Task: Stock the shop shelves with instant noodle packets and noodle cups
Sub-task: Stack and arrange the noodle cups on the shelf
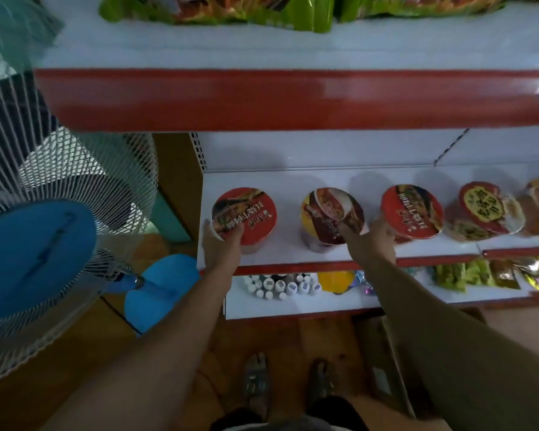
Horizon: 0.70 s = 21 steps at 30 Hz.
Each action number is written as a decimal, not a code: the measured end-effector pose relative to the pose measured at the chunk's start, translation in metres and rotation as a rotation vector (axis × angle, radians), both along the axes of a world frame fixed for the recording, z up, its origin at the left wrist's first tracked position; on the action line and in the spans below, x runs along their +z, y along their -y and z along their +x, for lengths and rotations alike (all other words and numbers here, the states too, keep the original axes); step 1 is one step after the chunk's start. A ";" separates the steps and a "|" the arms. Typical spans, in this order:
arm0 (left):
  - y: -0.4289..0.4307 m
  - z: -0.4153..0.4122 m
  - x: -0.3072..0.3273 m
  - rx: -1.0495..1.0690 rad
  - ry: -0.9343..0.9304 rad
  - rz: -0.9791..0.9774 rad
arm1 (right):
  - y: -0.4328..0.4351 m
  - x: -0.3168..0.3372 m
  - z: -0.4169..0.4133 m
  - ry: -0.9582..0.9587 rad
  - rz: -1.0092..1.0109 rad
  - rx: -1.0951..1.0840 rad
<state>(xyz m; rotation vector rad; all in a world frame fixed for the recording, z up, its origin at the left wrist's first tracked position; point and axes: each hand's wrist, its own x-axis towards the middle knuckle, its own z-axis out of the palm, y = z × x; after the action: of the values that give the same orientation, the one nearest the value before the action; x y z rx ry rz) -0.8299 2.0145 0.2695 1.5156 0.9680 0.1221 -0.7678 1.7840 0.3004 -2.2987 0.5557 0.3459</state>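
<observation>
Left hand (221, 245) grips the left red-lidded cup (244, 213) at the left end of the middle shelf (288, 194), near its front edge; the thumb lies on the lid, the fingers curl round the side. Right hand (376, 236) sits between the yellow cup (332, 213) and the right red-lidded cup (411, 211), thumb at the one rim, fingers at the other; whether it grasps either cannot be told. Lids carry printed characters, too blurred to read. Further right, a tilted cup (483, 206) shows dark characters on a yellow patch, also illegible. Upper shelf (262, 98): green packets (308, 10). Lower shelf: white-capped bottles (280, 286)
</observation>
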 end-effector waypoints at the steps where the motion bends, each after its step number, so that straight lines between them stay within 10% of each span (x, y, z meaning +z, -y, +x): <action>1: -0.001 0.002 -0.004 -0.025 -0.012 -0.011 | -0.004 -0.003 0.002 -0.011 0.049 -0.011; 21: -0.022 -0.013 -0.003 0.037 0.037 -0.284 | -0.082 -0.022 0.069 -0.057 0.449 0.100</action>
<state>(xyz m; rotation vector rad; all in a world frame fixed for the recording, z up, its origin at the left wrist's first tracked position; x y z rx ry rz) -0.8431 2.0366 0.2668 1.2317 0.9420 0.0370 -0.6985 1.8662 0.2785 -1.8892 0.3483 0.5285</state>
